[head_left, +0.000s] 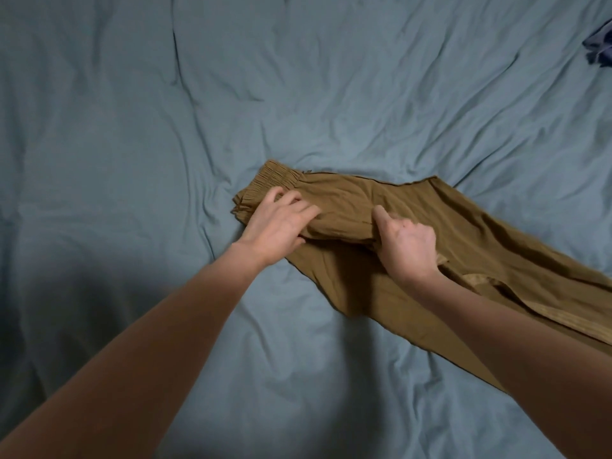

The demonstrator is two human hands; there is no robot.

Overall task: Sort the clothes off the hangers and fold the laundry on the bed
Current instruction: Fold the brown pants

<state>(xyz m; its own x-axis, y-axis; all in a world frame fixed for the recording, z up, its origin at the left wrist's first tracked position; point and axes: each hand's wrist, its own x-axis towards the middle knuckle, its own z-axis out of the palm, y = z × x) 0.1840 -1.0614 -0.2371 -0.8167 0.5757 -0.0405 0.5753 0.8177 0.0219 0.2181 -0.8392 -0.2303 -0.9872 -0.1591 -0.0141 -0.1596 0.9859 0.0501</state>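
Observation:
A pair of brown trousers point(470, 233) lies on the bed, its gathered elastic waistband at the left and the legs running off toward the lower right edge. My left hand point(281, 223) sits just below the waistband, thumb under a raised fold of the cloth and fingers curled over it. My right hand point(409, 246) grips the same raised fold a little to the right, thumb pointing up. Between the two hands the fabric bulges into a ridge.
The bed is covered by a wrinkled blue-grey sheet point(165, 144) that fills the view. A dark blue garment point(599, 44) pokes in at the upper right corner.

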